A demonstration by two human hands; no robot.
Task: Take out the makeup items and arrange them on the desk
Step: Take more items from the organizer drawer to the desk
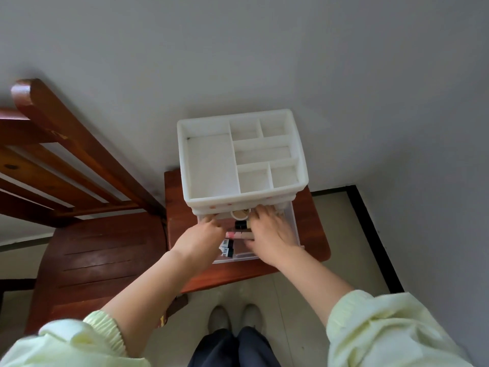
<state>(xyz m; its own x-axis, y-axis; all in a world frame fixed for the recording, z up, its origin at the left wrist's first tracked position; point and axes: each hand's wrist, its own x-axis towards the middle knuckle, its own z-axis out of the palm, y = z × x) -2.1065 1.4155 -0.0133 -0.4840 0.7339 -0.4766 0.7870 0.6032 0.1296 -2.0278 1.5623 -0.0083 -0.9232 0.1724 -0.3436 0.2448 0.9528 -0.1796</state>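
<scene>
The task is judged to be at its very start: no makeup item is seen laid out on the desk (313, 235), and the top tray of the organizer (302, 165), which stands at the desk's far edge, holds nothing. The clear drawer (295, 225) is pulled out toward the near edge, and the items are all seen inside it. A round jar (239, 214) lies at the drawer's back. In front of it a tube (244, 224) is laid crosswise, long axis left to right, black cap toward the left wall. Pink tubes (234, 235) are laid the same way, and two black labelled sticks (227, 248) are angled near the front. The left hand (203, 231) is curled at the drawer's left wall; whether anything is gripped cannot be told. The right hand (270, 229) is spread flat over the right-hand items, fingers fairly straight, with nothing seen clasped. Every item is left to be lifted out and arranged.
</scene>
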